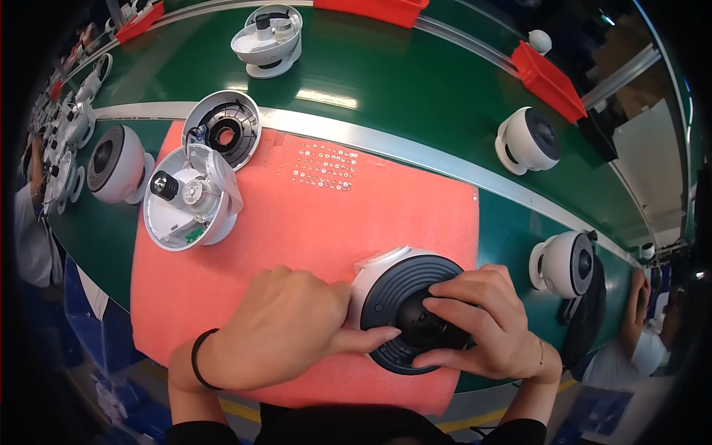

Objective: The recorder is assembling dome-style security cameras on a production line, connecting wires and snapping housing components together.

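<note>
Over one mat [297,230], left hand [278,330] and right hand [486,330] grip one device [387,297] near two open shells [225,194].

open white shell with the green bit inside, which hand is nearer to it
Left: the left hand is below and right of the shell, apart from it. The right hand is farther right, on the round device.
</note>
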Action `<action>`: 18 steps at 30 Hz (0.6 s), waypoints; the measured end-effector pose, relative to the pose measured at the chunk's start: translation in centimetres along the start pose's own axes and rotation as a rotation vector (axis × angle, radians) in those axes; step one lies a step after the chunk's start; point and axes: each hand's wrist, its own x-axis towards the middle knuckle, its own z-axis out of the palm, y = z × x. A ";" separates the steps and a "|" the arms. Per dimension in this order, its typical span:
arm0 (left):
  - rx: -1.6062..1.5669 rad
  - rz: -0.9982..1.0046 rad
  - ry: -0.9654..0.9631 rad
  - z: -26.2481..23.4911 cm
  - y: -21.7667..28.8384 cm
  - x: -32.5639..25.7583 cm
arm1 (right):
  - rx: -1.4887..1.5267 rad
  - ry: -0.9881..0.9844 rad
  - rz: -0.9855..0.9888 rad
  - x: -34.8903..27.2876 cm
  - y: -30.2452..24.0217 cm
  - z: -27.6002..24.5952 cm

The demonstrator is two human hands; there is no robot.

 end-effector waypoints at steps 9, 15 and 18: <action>-0.082 0.061 0.142 1.0 -0.3 -0.8 | 0.230 -0.223 0.412 -1.7 2.1 -0.1; -0.259 0.185 0.292 3.3 0.3 -4.2 | 0.281 -0.096 0.307 -4.3 -0.6 0.8; -0.314 0.282 0.279 4.1 0.0 -5.6 | 0.318 -0.047 0.252 -5.4 -1.4 1.2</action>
